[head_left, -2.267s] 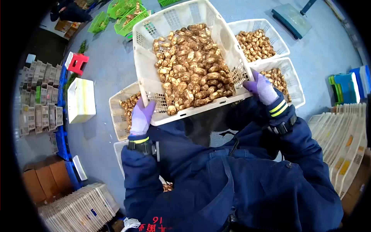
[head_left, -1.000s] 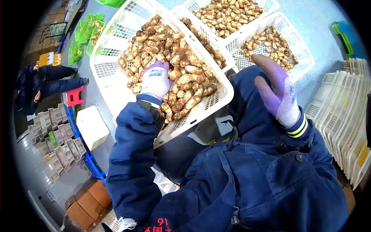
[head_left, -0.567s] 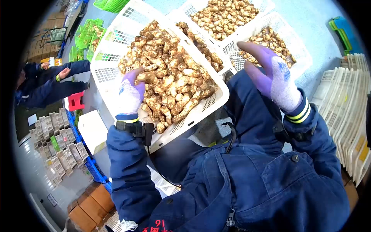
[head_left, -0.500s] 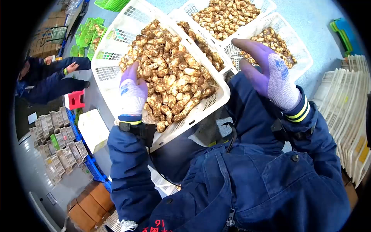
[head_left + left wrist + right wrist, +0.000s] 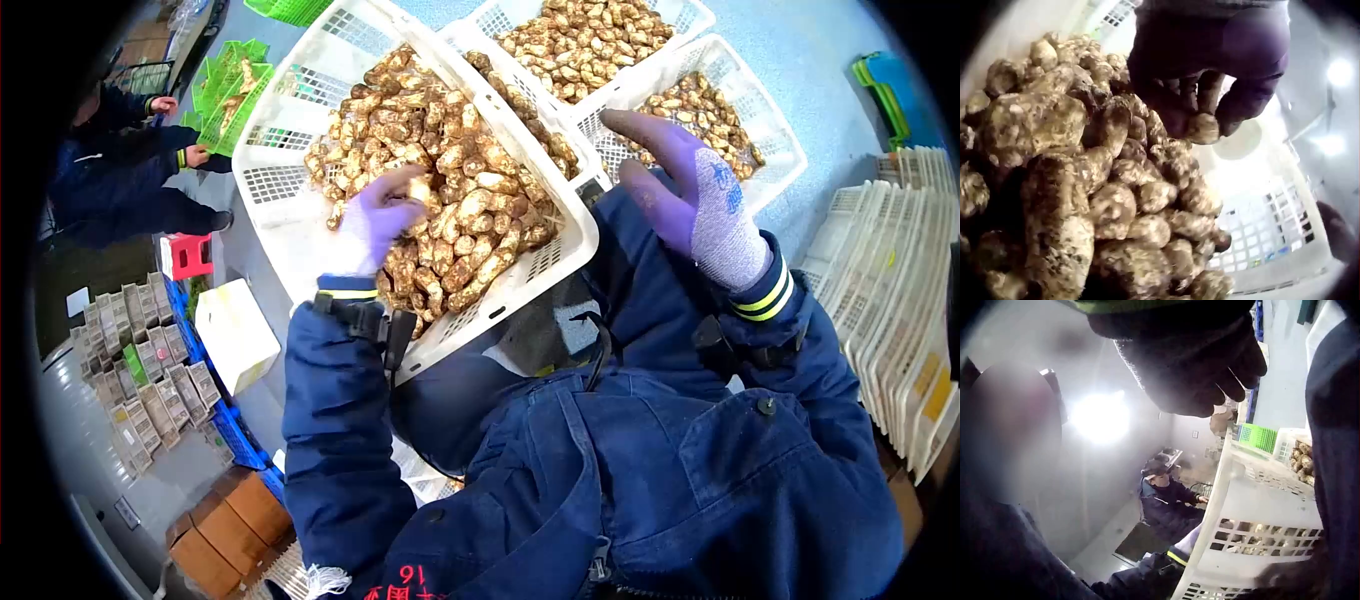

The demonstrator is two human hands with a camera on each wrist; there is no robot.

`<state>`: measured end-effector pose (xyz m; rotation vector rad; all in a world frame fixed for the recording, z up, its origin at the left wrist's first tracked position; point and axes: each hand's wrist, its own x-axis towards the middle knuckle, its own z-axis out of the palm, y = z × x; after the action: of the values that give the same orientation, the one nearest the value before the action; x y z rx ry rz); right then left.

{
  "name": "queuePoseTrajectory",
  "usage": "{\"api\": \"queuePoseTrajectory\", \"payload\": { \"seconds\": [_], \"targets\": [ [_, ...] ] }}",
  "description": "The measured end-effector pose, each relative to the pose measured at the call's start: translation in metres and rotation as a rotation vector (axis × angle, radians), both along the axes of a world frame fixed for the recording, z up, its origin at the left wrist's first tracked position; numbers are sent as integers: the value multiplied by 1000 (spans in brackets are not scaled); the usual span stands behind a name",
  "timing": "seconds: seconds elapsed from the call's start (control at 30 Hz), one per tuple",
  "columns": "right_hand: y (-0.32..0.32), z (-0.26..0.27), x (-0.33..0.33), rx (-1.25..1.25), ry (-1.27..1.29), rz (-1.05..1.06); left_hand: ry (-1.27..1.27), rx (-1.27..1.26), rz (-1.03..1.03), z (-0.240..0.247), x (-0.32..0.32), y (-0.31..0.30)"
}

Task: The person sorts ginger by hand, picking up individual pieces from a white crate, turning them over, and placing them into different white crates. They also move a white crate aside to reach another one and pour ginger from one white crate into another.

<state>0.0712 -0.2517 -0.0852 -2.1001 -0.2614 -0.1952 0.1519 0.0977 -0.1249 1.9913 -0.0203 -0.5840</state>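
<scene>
A big white perforated basket (image 5: pixel 273 230) stands tilted before me, heaped with brown, pale-patched mushrooms (image 5: pixel 478 200). Over the left part of the heap is my left hand (image 5: pixel 372 222) in a purple-and-white glove. Its thumb and fingers pinch a small mushroom (image 5: pixel 1202 129), seen from below in the left wrist view. My right hand (image 5: pixel 700 195), gloved alike, hovers beyond the basket's right side with thumb and fingers spread and nothing between them. In the right wrist view that hand (image 5: pixel 1191 369) is dark, above the basket's rim.
Smaller white baskets of mushrooms stand at the upper right, one with a visible wall (image 5: pixel 785 125). Stacked white baskets (image 5: pixel 890 300) are at the right. A white foam box (image 5: pixel 237 335), brown cartons (image 5: pixel 228 530) and green baskets (image 5: pixel 232 90) lie left. Another person (image 5: pixel 125 170) is at the far left.
Both hands first held the large basket's rim; then they let go. The left hand went into the heap, opened at its left side, and has moved rightward, now pinching a mushroom. The right hand stays raised.
</scene>
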Motion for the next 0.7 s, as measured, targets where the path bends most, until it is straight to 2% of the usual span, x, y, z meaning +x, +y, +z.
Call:
{"api": "queuePoseTrajectory", "payload": {
  "seconds": [0.1,0.13,0.23,0.3,0.37,0.4,0.43,0.5,0.57,0.63,0.67,0.7],
  "targets": [
    [-6,-7,0,-22,-35,-19,227,-728,190,18,-6,15],
    [-8,-5,-1,-62,-67,-11,206,-743,283,33,-12,-1],
    [-5,1,-2,-53,-29,-14,265,-744,319,32,-6,-10],
    [-1,2,-2,-65,-32,-8,182,-51,165,17,7,-19],
    [-1,1,-2,-78,-33,-10,-221,438,-186,34,-8,-59],
    [-1,-1,-2,-83,-34,-15,-224,592,-312,37,-10,-68],
    [-1,-2,-1,-87,-34,-20,-420,700,-481,26,-9,-69],
    [-2,-1,-1,-78,-22,-24,-292,824,-620,9,-4,-71],
    [-6,4,-3,-64,9,-32,-247,659,-494,16,-4,-69],
    [-10,-1,-4,-15,1,-36,102,569,-268,33,-3,-66],
    [-13,-1,-4,-19,-6,-37,220,165,-95,23,-2,-51],
    [-14,-2,-5,-24,-11,-38,271,-39,-35,17,0,-35]
  ]
}}
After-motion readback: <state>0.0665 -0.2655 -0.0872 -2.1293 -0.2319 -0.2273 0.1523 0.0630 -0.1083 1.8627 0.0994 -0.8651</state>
